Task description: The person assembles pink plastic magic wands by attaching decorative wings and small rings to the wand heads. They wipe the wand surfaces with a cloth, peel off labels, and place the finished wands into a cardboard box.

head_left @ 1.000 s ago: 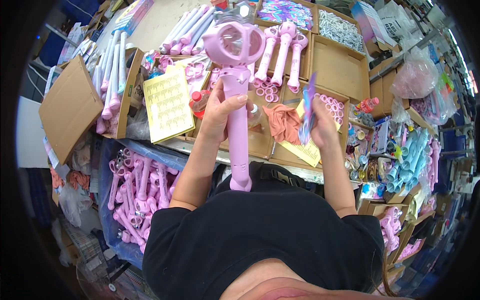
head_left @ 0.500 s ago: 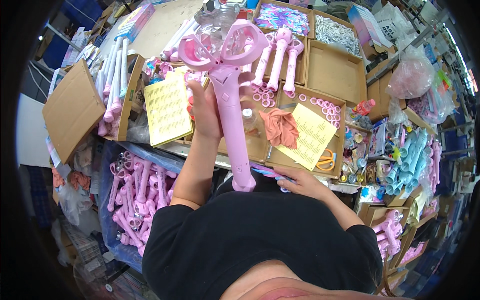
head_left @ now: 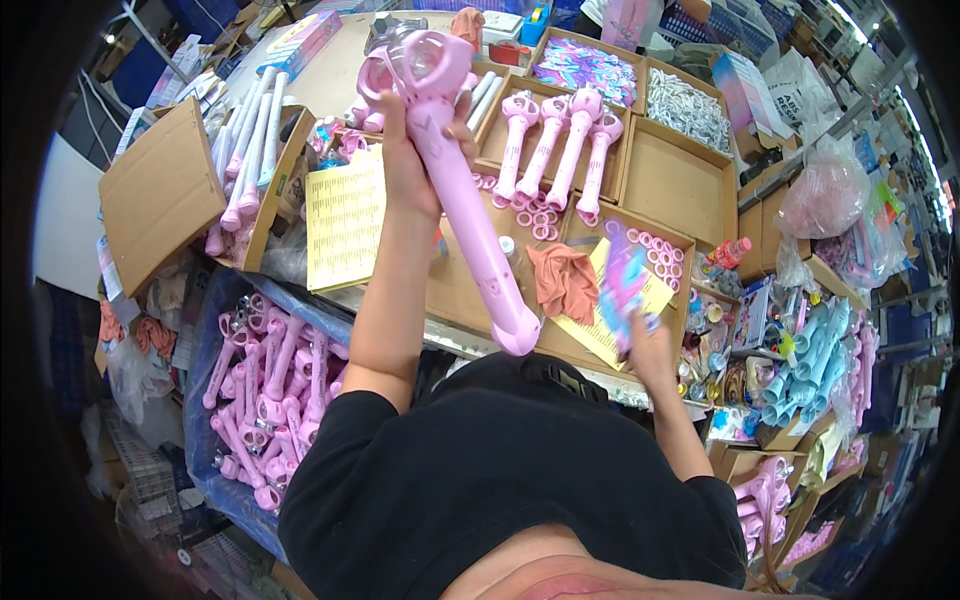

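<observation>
My left hand (head_left: 410, 165) is wrapped round the upper handle of a large pink toy wand (head_left: 468, 225). The wand stands tilted, its open looped head with a clear part at the top and its rounded foot toward my body. Off to the right, my right hand (head_left: 652, 350) grips a shiny purple-and-blue printed piece (head_left: 622, 285), smeared by motion. That piece is above a yellow printed sheet (head_left: 655, 292). Left of it lies a crumpled orange cloth (head_left: 562, 283). More pink wands (head_left: 570, 150) rest side by side in a cardboard tray beyond.
Pink rings (head_left: 660, 255) are scattered in the trays. Boxes of printed pieces (head_left: 585, 72) and silvery small parts (head_left: 688, 108) stand at the back. A blue-lined bin (head_left: 205, 440) full of pink wands is at lower left. A second yellow sheet (head_left: 345, 220) leans near my left arm.
My right hand has moved from beside the wand's foot up and right, carrying the printed piece over the yellow sheet. The wand's head has shifted left and its foot right, so it tilts more.
</observation>
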